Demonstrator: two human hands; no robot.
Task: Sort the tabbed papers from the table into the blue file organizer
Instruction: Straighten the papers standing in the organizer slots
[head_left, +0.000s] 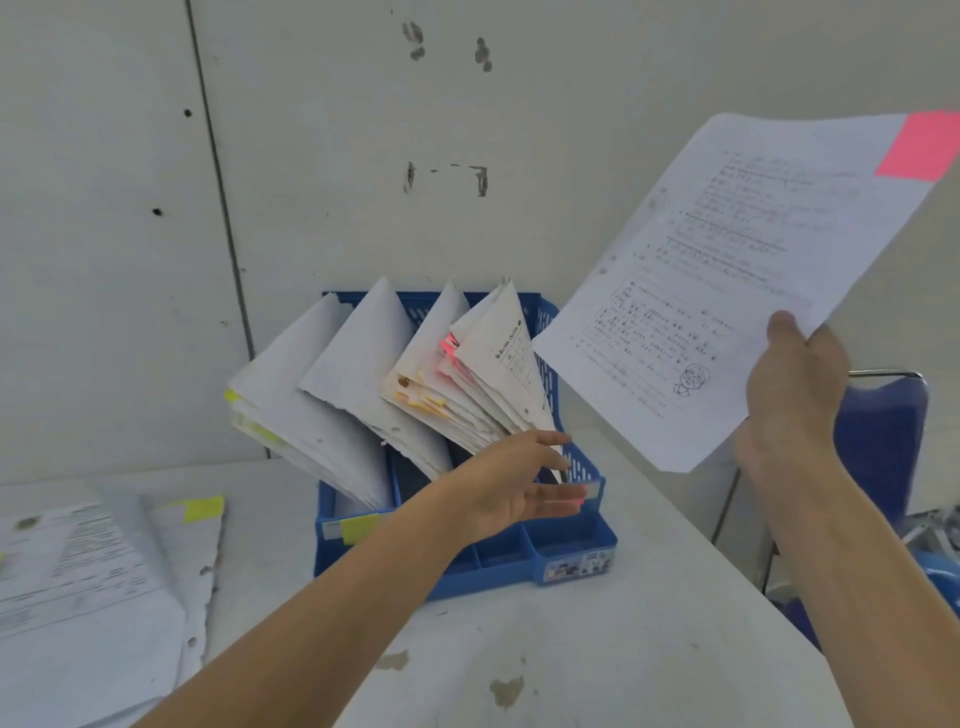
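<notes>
- Up at the right, above the table's edge, gripping a printed sheet (727, 291) in the right hand (795, 379), pinching its lower edge under the thumb and tilting its pink tab (919, 148) toward the far top corner.
- Over the front right of the blue file organizer (576, 551), reaching with the left hand (511, 480), keeping fingers straight and spread, holding nothing (contact with the paper edges impossible to tell).
- Inside the organizer, showing four fanned bundles of filed papers (363, 374) leaning left, with yellow, orange and pink tabs.
- At far left on the white table (597, 649), showing a loose paper stack (78, 571) lying flat, bearing a yellow tab (203, 508).
- Beyond the table's right edge, showing a blue chair (878, 441).
</notes>
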